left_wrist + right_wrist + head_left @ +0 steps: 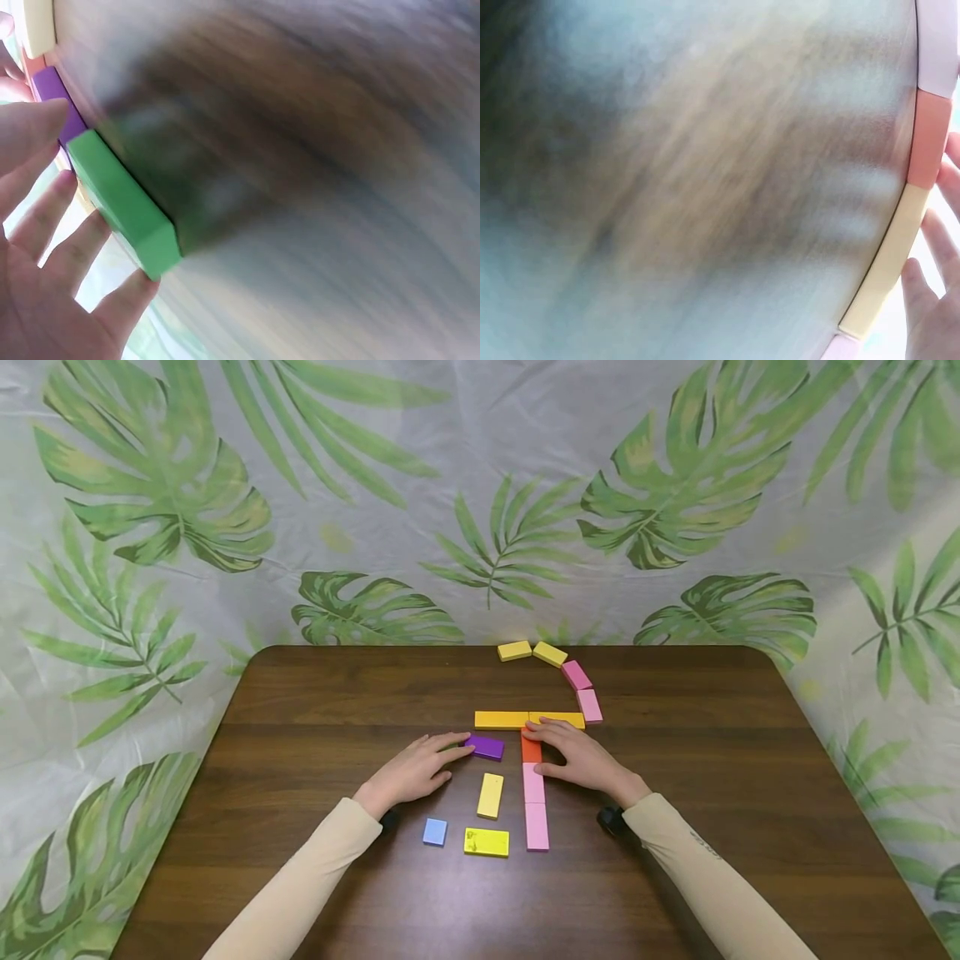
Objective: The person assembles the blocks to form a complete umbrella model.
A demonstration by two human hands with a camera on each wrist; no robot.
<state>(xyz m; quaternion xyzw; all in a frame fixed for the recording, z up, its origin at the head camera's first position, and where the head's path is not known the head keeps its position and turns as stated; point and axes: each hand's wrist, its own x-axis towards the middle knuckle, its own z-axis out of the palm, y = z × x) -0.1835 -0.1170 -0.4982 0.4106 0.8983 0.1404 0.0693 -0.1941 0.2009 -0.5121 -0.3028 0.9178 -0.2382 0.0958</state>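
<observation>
My left hand (411, 771) reaches in from the left, fingers extended to a purple block (487, 747). In the left wrist view its fingers touch a green block (124, 202) that butts against the purple one; the hand hides this green block in the head view. My right hand (587, 762) lies over the column on the right, fingers resting by the red-orange block (531, 750) and the right orange-yellow block (564, 720). Its thumb is at the upper of two pink blocks (533, 783) standing end to end below. Another orange-yellow block (501, 720) continues the crossbar leftward.
Beyond the crossbar, two pink blocks (577, 675) and two yellow blocks (514, 650) curve toward the table's far edge. Nearer me lie a pale yellow block (491, 796), a bright yellow block (486, 842) and a small blue block (435, 832). A leaf-print cloth (525, 435) hangs behind the wooden table (337, 693).
</observation>
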